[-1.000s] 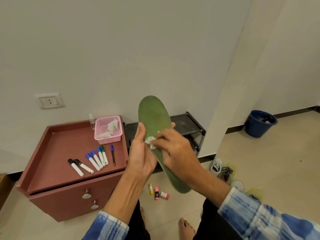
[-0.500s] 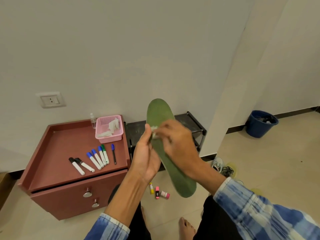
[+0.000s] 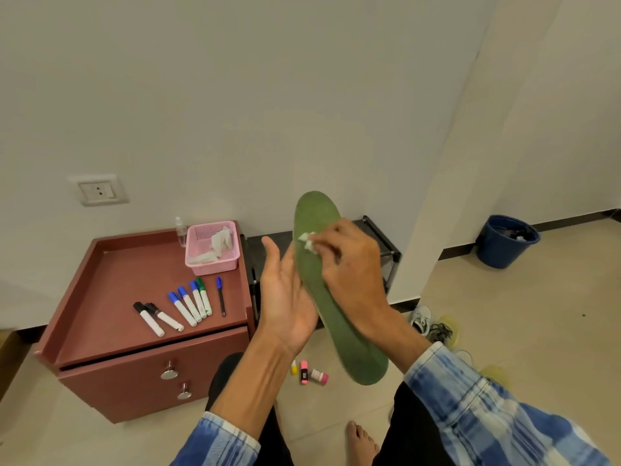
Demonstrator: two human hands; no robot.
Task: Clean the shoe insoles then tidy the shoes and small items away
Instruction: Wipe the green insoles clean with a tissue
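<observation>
Both hands are busy: my left hand [image 3: 285, 304], fingers straight, props the green insole [image 3: 349, 338] tilted in mid-air before me, while my right hand [image 3: 349, 264] pinches a white tissue wad [image 3: 307, 240] against its upper part.

We see a long-sleeved shirt [image 3: 524, 442] in a washed blue-and-white check, the pattern blotchy like tie-dye. The left sleeve [image 3: 215, 445] ends in a paler cuff [image 3: 235, 428] with a stitched hem. The right sleeve [image 3: 450, 381] shows broader blue bands in the same soft, denim-like cloth. Past both sleeves the forearms [image 3: 258, 371] run bare to the left grip [image 3: 285, 297] and right grip [image 3: 349, 264]. Below we make out black trousers [image 3: 410, 428] and one bare foot [image 3: 361, 442].
</observation>
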